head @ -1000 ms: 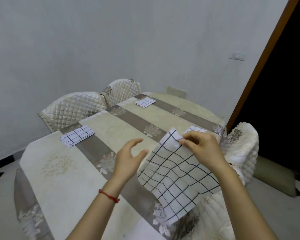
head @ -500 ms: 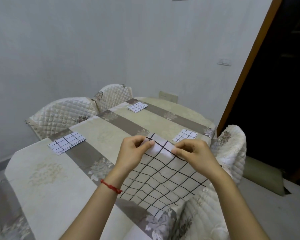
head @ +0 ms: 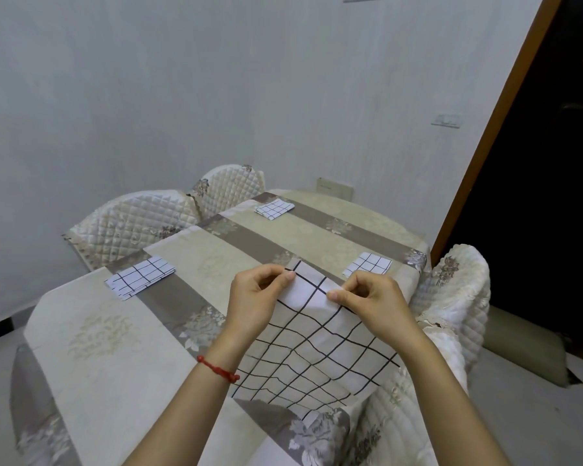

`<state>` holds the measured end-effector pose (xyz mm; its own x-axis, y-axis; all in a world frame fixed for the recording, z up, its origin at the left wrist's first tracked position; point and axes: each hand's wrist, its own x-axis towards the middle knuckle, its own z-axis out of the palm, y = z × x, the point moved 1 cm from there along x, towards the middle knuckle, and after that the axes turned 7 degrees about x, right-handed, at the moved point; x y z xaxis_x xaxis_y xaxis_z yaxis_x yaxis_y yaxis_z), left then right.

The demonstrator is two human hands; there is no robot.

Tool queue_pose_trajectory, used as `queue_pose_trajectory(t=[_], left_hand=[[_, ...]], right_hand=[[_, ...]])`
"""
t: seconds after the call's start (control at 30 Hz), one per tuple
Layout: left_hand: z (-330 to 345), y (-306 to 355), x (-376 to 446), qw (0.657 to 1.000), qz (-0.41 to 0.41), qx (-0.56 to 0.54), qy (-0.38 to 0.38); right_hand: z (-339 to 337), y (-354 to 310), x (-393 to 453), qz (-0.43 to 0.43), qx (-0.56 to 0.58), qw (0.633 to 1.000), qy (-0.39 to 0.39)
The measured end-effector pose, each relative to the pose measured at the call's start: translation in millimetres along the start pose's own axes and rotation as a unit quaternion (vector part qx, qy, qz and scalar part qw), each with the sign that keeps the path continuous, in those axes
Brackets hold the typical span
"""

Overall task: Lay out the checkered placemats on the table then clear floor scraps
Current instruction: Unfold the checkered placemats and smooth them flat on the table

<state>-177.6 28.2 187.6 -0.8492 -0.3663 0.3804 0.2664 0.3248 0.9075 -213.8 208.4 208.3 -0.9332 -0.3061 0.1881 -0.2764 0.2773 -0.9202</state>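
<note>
Both hands were raised over the near right part of the table (head: 122, 331), holding one large checkered placemat (head: 313, 358) by its far edge. The left hand (head: 254, 299) pinched that edge at the left, thumb and forefinger pressed together on the cloth, the other fingers curled under. The right hand (head: 372, 301) pinched the same edge a little further right, its thumb and forefinger likewise closed on the fabric. Between the two hands the top of the cloth folded over in a white flap. From there the placemat hung and spread toward the bottom of the frame, rumpled, its lower part lying on the tablecloth and reaching toward the table's near right corner.

A red string bracelet (head: 217, 368) circled the left wrist.

Three smaller folded placemats lay flat on the table, well apart from one another: one at the left (head: 140, 277), one at the far end (head: 274, 208) in the upper middle of the frame, and one at the right (head: 367, 264) just beyond the right hand.

Two quilted chairs (head: 132, 223) stood along the table's left side against the wall, and another quilted chair (head: 455, 297) stood at the right, near the dark doorway (head: 552, 196). A grey cushion (head: 522, 344) lay on the floor at the right edge of the frame.
</note>
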Motion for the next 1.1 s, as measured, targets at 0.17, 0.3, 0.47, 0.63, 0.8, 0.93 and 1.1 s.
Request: queue_pose_trajectory(t=[0.17, 0.3, 0.47, 0.63, 0.8, 0.93, 1.1], left_hand=[[-3, 1, 1, 0.998, 0.015, -0.008, 0.057], [-23, -5, 14, 0.990, -0.010, -0.034, 0.135], [-36, -9, 20, 0.984, -0.039, -0.044, 0.169], [-33, -15, 22, 0.980, -0.048, -0.032, 0.192], [-33, -17, 21, 0.970, -0.046, -0.033, 0.235], [-29, -13, 19, 0.977, -0.042, -0.041, 0.205], [-7, 2, 14, 0.995, -0.020, -0.054, 0.083]], right_hand=[[-5, 3, -1, 0.007, 0.024, 0.999, -0.033], [-30, 16, -4, 0.040, 0.034, 0.997, -0.051], [-43, 24, -5, 0.040, 0.087, 0.995, -0.015], [-38, 28, -1, 0.036, 0.113, 0.993, 0.022], [-38, 33, -4, 0.039, 0.109, 0.993, -0.011], [-34, 28, -7, 0.070, 0.128, 0.972, -0.183], [-10, 12, 1, 0.070, 0.173, 0.948, -0.257]])
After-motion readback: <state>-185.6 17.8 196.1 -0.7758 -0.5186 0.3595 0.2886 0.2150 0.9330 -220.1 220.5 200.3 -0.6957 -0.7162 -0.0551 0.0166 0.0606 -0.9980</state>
